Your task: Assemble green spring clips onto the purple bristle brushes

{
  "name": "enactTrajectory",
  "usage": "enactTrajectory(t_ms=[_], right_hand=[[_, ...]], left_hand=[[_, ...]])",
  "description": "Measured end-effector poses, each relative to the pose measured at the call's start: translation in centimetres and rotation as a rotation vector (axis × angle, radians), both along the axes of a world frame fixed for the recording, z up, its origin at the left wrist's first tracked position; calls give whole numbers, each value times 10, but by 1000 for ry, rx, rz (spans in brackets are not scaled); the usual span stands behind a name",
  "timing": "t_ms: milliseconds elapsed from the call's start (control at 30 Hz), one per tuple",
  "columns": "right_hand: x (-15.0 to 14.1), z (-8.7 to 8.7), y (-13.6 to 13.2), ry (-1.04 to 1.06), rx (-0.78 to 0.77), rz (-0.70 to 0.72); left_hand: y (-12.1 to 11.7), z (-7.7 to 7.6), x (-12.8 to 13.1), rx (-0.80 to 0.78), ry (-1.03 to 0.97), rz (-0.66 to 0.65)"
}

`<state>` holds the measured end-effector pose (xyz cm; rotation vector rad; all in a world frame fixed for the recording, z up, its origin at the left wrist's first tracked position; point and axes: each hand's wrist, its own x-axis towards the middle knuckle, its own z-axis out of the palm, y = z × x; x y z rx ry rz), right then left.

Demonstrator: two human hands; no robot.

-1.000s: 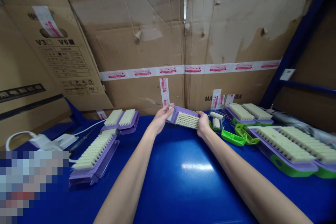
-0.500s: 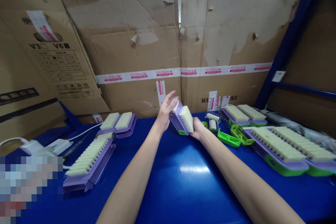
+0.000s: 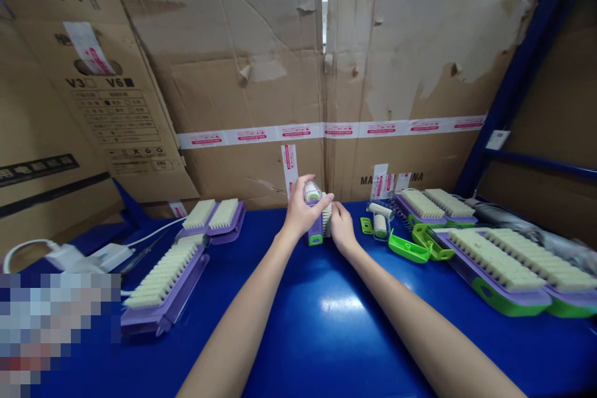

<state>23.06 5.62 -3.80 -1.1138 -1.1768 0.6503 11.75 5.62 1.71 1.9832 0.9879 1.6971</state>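
Observation:
At the centre, a purple brush (image 3: 315, 235) with a green end and cream bristles stands about upright between my hands. My left hand (image 3: 301, 208) is closed around its upper left part, where a clear plastic piece with a white roller (image 3: 312, 189) shows between thumb and fingers. Whether that piece is fixed to the brush I cannot tell. My right hand (image 3: 342, 227) grips the brush from the bristle side, its fingers partly hidden. Just right of it lie a small green plate (image 3: 366, 226), another roller in a clear case (image 3: 380, 226) and green plastic covers (image 3: 409, 246).
More purple brushes (image 3: 499, 258) with green ends lie at the right, bristles up. Others (image 3: 163, 277) sit at the left beside a white plug and cable (image 3: 69, 256). Cardboard sheets (image 3: 252, 74) wall off the back of the blue table (image 3: 298, 323); a blue post (image 3: 508, 81) rises at right.
The brush has turned from tilted to nearly upright, its bristles now facing right. My left fingers have wrapped round its top. My right hand has shifted up along the bristle side.

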Motion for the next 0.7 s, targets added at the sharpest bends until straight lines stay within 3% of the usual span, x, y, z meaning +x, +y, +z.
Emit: enactTrajectory(t_ms=[133, 267, 333, 400, 500, 567, 600, 700], right_hand=[[1, 2, -6, -5, 93, 35], [4, 5, -13, -125, 235, 136], [3, 7, -15, -225, 223, 161], [1, 8, -15, -283, 189, 125], [-1, 9, -13, -277, 146, 56], [0, 9, -11, -243, 120, 20], [2, 8, -10, -221, 109, -1], [7, 6, -5, -145, 83, -64]], left_hand=[[-4, -3, -2, -63, -13, -79], [1, 6, -10, -143, -26, -207], [7, 10, -19, -174, -51, -175], [13, 10, -35, -181, -1, 61], [21, 0, -71, -163, 328, 743], [24, -11, -97, -203, 511, 1069], [25, -16, -109, -253, 597, 1150], [28, -27, -128, -395, 818, 1188]])
